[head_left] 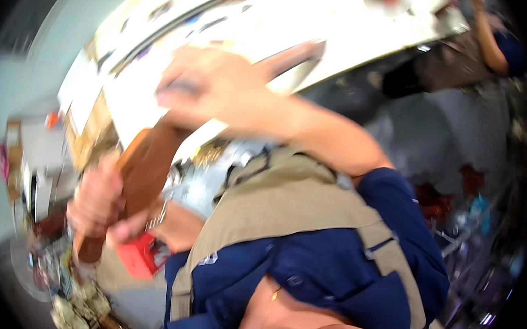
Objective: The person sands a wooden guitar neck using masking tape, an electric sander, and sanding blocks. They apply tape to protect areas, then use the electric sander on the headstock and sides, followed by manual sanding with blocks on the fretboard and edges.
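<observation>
My left hand is closed round the lower left part of a long, flat brown piece, which looks like leather. The piece slants up to the right, its upper end just below my right hand. This hand is held over the white worktop with its fingers curled, smeared by motion. A slim, long tool with a dark end sticks out of it to the right; its kind is too blurred to tell. Whether my right hand also touches the brown piece is unclear.
A bright white worktop with blurred items stretches across the far side. Another person's arm shows at the far right. A red box-like thing is below my left hand. Cardboard and clutter line the left.
</observation>
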